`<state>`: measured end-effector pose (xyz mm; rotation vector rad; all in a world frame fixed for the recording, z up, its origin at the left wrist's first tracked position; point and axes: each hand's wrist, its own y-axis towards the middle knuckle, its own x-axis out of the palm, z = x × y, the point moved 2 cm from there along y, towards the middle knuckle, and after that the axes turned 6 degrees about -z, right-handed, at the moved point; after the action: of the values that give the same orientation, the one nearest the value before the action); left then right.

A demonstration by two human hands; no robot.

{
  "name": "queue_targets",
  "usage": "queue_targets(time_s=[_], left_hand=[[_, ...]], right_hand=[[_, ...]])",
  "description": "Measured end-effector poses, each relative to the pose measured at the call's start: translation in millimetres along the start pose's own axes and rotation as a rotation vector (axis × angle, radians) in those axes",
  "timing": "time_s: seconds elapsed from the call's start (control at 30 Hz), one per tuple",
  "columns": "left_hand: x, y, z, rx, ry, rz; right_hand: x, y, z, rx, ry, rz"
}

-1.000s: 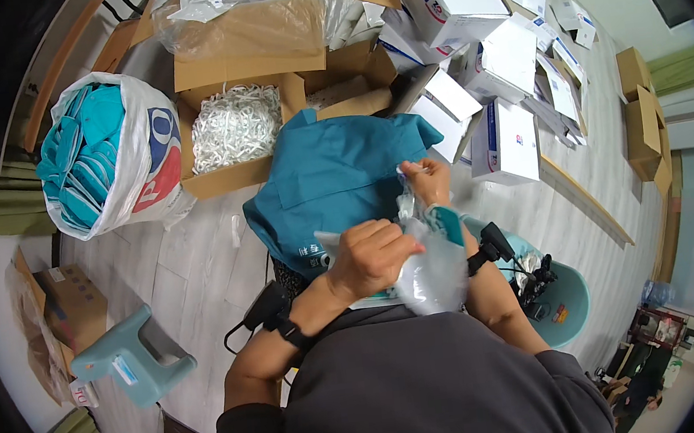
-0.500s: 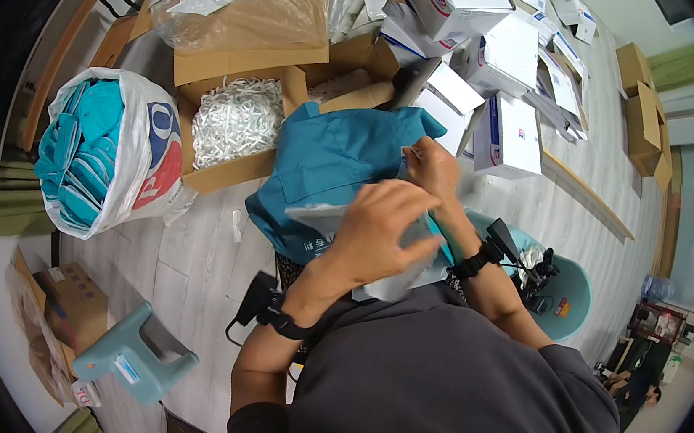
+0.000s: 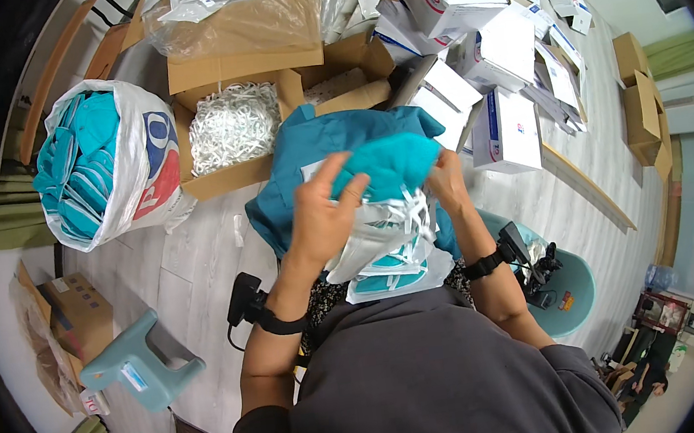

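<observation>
A teal face mask (image 3: 392,163) is held up over my lap, with white ear loops (image 3: 414,214) bunched below it. My left hand (image 3: 322,209) has thumb and fingers on the mask's left edge. Closed at its right edge is my right hand (image 3: 446,179). Under the loops, a clear plastic bag (image 3: 356,245) lies in my lap, and more teal masks (image 3: 396,281) show in or beneath clear plastic near my body. A dark teal cloth (image 3: 288,180) spreads behind the hands.
Ahead stands a cardboard box (image 3: 233,178) of white ear loops. A white sack (image 3: 139,166) full of teal pieces is at left, near a grey-blue stool (image 3: 138,365). White cartons (image 3: 507,132) are piled ahead right. A teal tub (image 3: 578,285) sits beside my right arm.
The teal mask has come into view, raised between both hands, with its white loops showing. My left hand has moved left and turned, uncovering the bag and masks in my lap.
</observation>
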<state>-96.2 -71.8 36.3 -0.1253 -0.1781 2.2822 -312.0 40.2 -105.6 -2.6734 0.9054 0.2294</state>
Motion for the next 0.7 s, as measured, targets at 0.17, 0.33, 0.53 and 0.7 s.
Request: queue_targets(time_s=[0.17,0.33,0.53,0.7], left_hand=[[-40,14,-23,0.182,-0.123,0.242],[-65,35,-46,0.196,-0.121,0.436],[-55,84,-98,0.163,0.297,0.345],[-11,69,-109,0.224,0.481,-0.079]], right_hand=[[-4,-27,-54,0.069,0.105,-0.242],[-17,-50,-99,0.076,0.189,-0.562],[-6,-60,-142,-0.201,0.559,-0.85],[-8,-48,-158,-0.259,1.012,-1.029]])
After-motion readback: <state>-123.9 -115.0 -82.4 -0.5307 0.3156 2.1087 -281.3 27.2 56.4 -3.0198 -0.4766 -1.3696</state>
